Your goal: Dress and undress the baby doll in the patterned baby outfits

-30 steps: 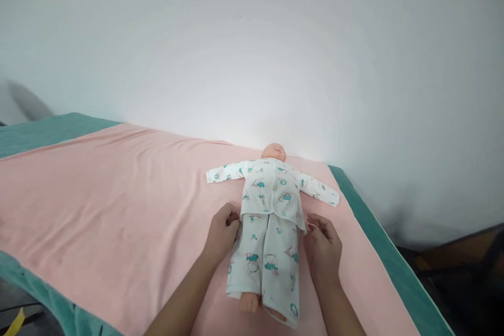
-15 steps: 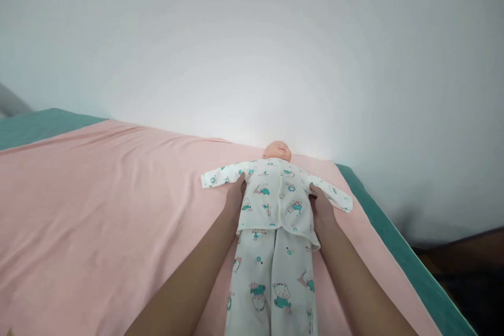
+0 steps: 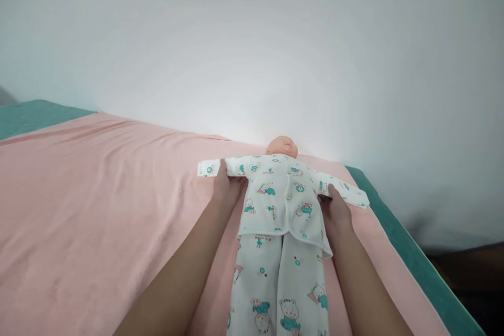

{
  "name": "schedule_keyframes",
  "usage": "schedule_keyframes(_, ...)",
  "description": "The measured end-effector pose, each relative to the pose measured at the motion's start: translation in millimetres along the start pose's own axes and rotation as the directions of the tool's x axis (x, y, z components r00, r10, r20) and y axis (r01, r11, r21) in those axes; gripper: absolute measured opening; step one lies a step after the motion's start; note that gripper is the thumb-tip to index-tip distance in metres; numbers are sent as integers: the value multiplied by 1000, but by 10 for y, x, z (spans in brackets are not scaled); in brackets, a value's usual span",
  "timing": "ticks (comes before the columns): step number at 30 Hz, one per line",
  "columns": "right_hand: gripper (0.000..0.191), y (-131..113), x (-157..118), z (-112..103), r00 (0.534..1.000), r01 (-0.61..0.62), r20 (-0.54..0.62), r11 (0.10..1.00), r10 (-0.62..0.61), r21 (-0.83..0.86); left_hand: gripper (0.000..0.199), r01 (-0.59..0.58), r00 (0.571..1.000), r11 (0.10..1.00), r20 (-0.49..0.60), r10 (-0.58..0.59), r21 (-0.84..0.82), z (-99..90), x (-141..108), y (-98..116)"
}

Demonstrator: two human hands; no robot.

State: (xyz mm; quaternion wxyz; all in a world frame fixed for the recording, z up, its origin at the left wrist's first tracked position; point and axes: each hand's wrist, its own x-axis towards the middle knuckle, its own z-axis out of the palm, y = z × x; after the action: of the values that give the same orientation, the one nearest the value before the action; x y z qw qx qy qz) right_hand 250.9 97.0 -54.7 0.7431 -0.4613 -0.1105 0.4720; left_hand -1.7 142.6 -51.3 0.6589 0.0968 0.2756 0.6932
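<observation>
A baby doll (image 3: 282, 145) lies on its back, its head toward the wall. It wears a white buttoned top (image 3: 271, 194) and white trousers (image 3: 258, 283), both printed with small cartoon animals. My left hand (image 3: 227, 185) grips the sleeve on the left, thumb on top and fingers underneath. On the other side my right hand (image 3: 336, 207) holds the right sleeve near the armpit, with the thumb over the cloth and the fingers tucked below. Both sleeves stretch out sideways. The doll's hands are not visible, and the lower trouser legs run out of view.
A wrinkled pink sheet (image 3: 98, 210) lies under the doll, over a green cover (image 3: 417, 262) that shows along the right edge and at the far left. A pale wall (image 3: 252, 52) rises behind. Something dark brown (image 3: 472, 268) stands beyond the right edge.
My left hand has slid outward from the armpit along the left sleeve, which is now raised and straighter. My right hand has moved slightly outward onto the right sleeve. The view has shifted a little.
</observation>
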Motion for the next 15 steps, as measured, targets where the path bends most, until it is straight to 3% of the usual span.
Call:
schedule_keyframes(3, 7, -52, 54, -32, 993, 19, -114, 998, -13, 56, 25, -208, 963, 977, -182, 198, -38, -100, 88, 189)
schedule_keyframes(5, 9, -76, 83, -52, 990, 50, -134, 998, -43, 48, 20, -292, 929, 956, -247, 276, -30, -155, 122, 295)
schedule_keyframes(11, 8, -154, 164, -131, 976, 52, -212, 998, -45, 23, 14, -318, 896, 945, -302, 325, 73, -275, 247, 497)
schedule_keyframes(15, 12, -217, 221, -204, 985, 79, -157, 995, -68, 63, 15, -327, 888, 933, -288, 358, 151, -338, 343, 490)
